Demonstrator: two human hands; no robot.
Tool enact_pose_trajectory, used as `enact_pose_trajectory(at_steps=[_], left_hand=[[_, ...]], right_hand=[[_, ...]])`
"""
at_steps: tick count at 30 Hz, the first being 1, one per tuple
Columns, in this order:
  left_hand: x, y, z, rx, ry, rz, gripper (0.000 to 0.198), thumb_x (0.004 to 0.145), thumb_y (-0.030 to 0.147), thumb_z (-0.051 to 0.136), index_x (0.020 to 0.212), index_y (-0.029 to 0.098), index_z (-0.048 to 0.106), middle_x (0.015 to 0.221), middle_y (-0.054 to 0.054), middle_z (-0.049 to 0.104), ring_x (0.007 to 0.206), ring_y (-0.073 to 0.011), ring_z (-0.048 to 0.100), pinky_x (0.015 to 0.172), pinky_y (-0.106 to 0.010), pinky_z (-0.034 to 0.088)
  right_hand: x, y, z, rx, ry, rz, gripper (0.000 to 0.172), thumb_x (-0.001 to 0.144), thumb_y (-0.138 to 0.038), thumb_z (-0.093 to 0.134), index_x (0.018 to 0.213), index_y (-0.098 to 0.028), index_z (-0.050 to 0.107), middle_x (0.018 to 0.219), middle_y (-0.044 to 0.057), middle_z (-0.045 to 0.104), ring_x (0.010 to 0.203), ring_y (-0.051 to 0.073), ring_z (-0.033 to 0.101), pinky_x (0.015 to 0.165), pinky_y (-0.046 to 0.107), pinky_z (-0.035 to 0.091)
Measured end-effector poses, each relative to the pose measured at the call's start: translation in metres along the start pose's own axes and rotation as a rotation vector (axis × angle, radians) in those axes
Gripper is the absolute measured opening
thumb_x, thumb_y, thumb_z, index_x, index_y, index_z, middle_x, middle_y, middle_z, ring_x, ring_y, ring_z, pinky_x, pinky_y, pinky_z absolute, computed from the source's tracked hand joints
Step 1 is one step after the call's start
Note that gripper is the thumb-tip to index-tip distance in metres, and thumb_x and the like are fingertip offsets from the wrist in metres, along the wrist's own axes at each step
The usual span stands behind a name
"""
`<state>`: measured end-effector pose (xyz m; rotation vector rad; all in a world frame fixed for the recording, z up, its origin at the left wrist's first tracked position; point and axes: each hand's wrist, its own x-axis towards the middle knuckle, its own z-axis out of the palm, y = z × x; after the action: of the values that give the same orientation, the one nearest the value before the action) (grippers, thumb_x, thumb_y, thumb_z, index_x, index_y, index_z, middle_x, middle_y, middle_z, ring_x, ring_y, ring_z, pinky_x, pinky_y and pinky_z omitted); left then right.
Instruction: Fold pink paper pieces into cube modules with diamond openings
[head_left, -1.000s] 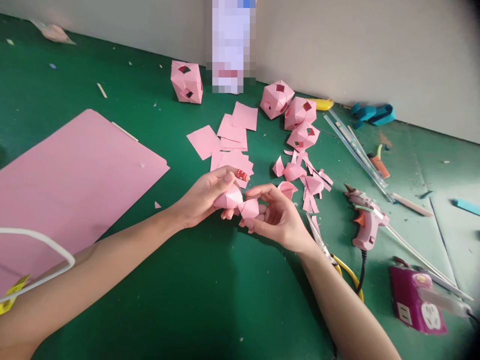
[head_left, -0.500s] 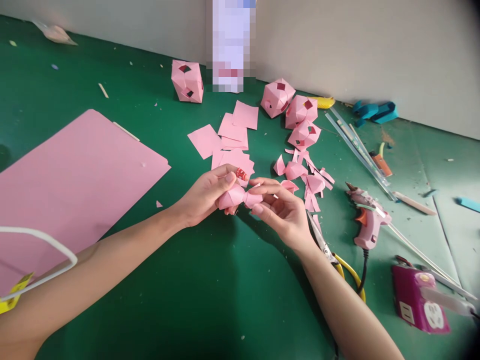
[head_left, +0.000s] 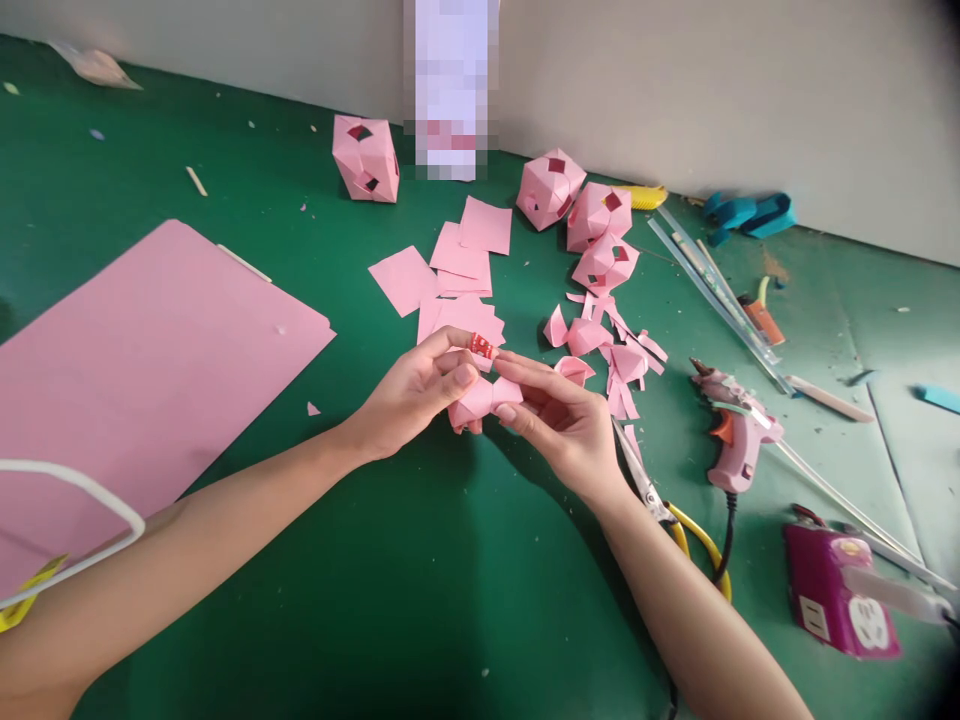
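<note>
My left hand [head_left: 411, 395] and my right hand [head_left: 566, 425] meet over the green table [head_left: 420, 590], both pinching folded pink paper pieces [head_left: 482, 398] that are pressed together between the fingertips. A small red bit [head_left: 482, 347] sits at my left fingertips. Just behind lie several pink paper squares [head_left: 457, 270], and to the right a heap of folded pink pieces [head_left: 611, 355].
A large pink sheet [head_left: 142, 370] covers the left. Finished pink paper cubes stand at the back [head_left: 365, 158] [head_left: 551, 188] [head_left: 600, 215]. On the right are a pink glue gun [head_left: 731, 430], glue sticks [head_left: 712, 295], yellow-handled scissors [head_left: 664, 510] and a magenta power socket [head_left: 840, 595].
My hands have drawn closer together, pushing the two folded pink pieces into each other; my right hand shifted slightly left and up.
</note>
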<state>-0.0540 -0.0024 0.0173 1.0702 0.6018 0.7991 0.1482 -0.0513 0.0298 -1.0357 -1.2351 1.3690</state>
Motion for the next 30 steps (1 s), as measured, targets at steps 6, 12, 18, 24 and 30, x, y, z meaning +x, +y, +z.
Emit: enact_pose_trajectory(at_steps=[6,12,18,24,30], left_hand=[[-0.001,-0.002,0.001,-0.010,-0.007,0.001,0.038,0.099,0.050,0.066,0.121,0.022,0.056,0.087,0.002,0.064,0.063,-0.0111,0.070,0.058,-0.022,0.057],[-0.001,0.001,0.002,-0.011,0.057,-0.029,0.049,0.098,0.060,0.062,0.124,0.019,0.058,0.099,-0.005,0.069,0.067,-0.0114,0.066,0.058,-0.024,0.057],[0.001,0.007,0.001,-0.135,0.053,-0.074,0.038,0.091,0.034,0.078,0.122,0.021,0.059,0.103,-0.003,0.072,0.069,-0.0109,0.066,0.060,-0.024,0.059],[0.001,0.005,-0.002,-0.187,0.036,-0.063,0.042,0.088,0.034,0.082,0.121,0.021,0.060,0.095,-0.002,0.073,0.067,-0.0113,0.066,0.060,-0.024,0.060],[0.001,0.008,-0.001,-0.217,0.029,-0.073,0.040,0.087,0.032,0.083,0.119,0.022,0.061,0.097,-0.001,0.072,0.070,-0.0107,0.066,0.059,-0.022,0.060]], right_hand=[[-0.001,0.001,-0.001,-0.063,-0.012,0.008,0.041,0.089,-0.024,0.082,0.127,-0.038,0.076,0.144,0.000,0.070,0.137,0.025,0.064,0.096,0.035,0.066],[0.002,-0.005,0.002,-0.029,0.046,0.091,0.036,0.092,-0.033,0.079,0.128,-0.035,0.076,0.142,0.002,0.072,0.114,0.022,0.075,0.090,0.036,0.067],[0.003,-0.007,0.001,0.043,0.089,0.149,0.033,0.089,-0.038,0.081,0.122,-0.034,0.078,0.130,0.002,0.077,0.075,0.012,0.072,0.079,0.034,0.068],[0.004,-0.009,0.000,0.034,0.073,0.180,0.034,0.087,-0.038,0.084,0.119,-0.030,0.080,0.113,0.003,0.082,0.073,0.014,0.072,0.079,0.035,0.067],[0.002,-0.011,0.001,0.056,0.057,0.184,0.033,0.085,-0.036,0.085,0.117,-0.030,0.081,0.117,0.003,0.081,0.073,0.013,0.071,0.078,0.032,0.066]])
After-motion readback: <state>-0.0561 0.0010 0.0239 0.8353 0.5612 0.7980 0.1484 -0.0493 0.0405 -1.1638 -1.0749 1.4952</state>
